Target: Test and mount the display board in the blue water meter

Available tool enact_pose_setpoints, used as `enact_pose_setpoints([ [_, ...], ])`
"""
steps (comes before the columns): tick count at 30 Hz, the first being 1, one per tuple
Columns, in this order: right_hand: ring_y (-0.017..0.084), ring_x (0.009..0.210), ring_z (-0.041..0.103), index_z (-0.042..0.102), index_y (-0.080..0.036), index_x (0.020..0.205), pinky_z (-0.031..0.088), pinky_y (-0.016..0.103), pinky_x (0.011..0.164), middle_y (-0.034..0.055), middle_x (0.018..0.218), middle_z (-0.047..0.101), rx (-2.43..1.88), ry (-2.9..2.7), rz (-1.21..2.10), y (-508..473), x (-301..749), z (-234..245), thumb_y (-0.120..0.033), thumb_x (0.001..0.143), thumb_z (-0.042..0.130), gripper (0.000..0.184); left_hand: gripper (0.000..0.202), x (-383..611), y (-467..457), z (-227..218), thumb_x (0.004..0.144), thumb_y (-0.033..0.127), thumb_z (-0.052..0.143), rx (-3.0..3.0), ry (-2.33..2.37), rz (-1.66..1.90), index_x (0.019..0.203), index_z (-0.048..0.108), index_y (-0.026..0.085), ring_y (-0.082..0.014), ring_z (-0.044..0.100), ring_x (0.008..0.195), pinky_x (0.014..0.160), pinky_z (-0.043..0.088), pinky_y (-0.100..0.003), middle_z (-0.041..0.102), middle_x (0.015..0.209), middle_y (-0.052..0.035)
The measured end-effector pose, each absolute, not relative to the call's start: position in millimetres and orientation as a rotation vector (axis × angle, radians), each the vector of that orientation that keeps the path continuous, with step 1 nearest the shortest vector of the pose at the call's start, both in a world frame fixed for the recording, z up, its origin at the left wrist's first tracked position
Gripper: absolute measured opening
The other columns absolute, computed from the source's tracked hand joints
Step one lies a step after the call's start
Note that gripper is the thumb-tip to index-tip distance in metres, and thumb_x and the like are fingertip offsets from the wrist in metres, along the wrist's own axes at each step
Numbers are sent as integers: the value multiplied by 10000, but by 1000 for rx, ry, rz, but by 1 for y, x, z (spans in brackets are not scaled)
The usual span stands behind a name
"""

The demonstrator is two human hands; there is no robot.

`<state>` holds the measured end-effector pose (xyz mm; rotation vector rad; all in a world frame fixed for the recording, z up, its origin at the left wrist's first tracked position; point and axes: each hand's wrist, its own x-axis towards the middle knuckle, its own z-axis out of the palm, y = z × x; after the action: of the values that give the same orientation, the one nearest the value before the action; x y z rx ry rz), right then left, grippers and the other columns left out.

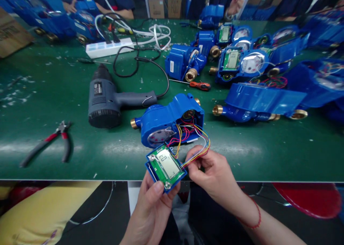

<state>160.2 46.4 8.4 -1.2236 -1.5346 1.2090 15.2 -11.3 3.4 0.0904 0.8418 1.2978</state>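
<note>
My left hand grips a small green circuit board with a display in a blue frame, thumb on its lower edge. My right hand is closed beside the board's right edge, fingers curled together; what they pinch is hidden. Coloured wires loop over its fingers, joining the board to an opened blue water meter. That meter lies on its side on the bench, its round dial towards me and brass fittings at its ends.
Left of the meter lies a grey heat gun, with red-handled cutters nearby. A screwdriver, a power strip and several blue meters occupy the green bench. Co-workers' hands are across it.
</note>
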Motion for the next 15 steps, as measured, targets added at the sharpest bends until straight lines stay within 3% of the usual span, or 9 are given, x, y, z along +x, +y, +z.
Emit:
enact_pose_setpoints([
  [7, 94, 534, 454, 537, -183, 695, 336, 223, 505, -27, 600, 508, -1458, -1625, 727, 59, 193, 9, -199, 815, 513, 123, 381, 14, -10, 4, 686, 249, 834, 40, 875, 1296, 1051, 724, 238, -151, 723, 859, 790, 611, -219, 761, 1032, -36],
  [12, 99, 460, 300, 369, -196, 551, 186, 287, 485, -33, 493, 334, -1589, -1670, 443, 58, 219, 10, -252, 853, 508, 337, 337, 14, -11, 4, 717, 230, 810, 30, 853, 1297, 1044, 728, 247, -149, 718, 890, 796, 610, -216, 748, 1088, -35],
  [15, 107, 547, 461, 528, -185, 688, 326, 238, 504, -5, 626, 506, -1539, -1729, 561, 50, 213, 11, -183, 802, 497, 118, 379, 14, -11, 3, 729, 245, 801, 50, 866, 1293, 1097, 710, 243, -161, 715, 911, 809, 608, -224, 731, 1136, -48],
])
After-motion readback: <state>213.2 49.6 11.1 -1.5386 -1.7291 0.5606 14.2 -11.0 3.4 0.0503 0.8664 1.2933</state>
